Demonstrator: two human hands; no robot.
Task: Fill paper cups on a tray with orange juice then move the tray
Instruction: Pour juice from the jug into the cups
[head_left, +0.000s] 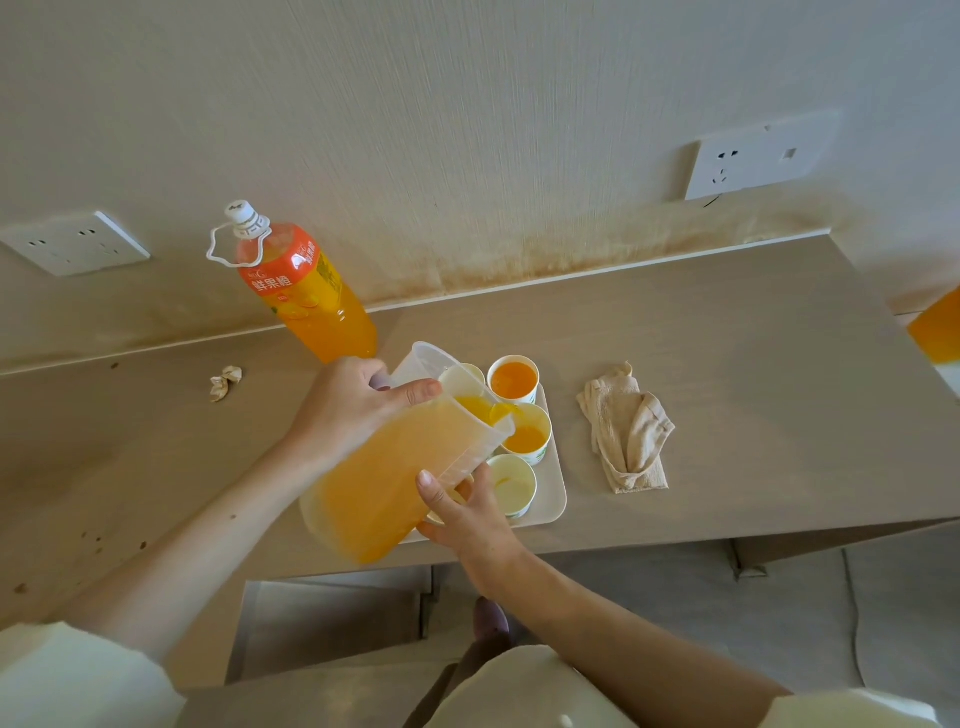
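A clear plastic jug (395, 467) full of orange juice is tilted to the right over a pale tray (551, 483). My left hand (353, 410) grips the jug by its handle. Juice runs from the spout into the middle paper cup (527, 434), which is partly filled. The far cup (514, 379) holds juice nearly to its rim. The near cup (511, 480) shows only a thin trace at the bottom. Another cup (470, 371) is mostly hidden behind the jug. My right hand (462, 509) holds a cup at the tray's near left, under the jug.
A large orange juice bottle (298, 291) with a white cap stands against the back wall. A crumpled beige cloth (626, 434) lies right of the tray. A scrunched paper scrap (226, 382) lies at the left. The counter's front edge runs just below the tray.
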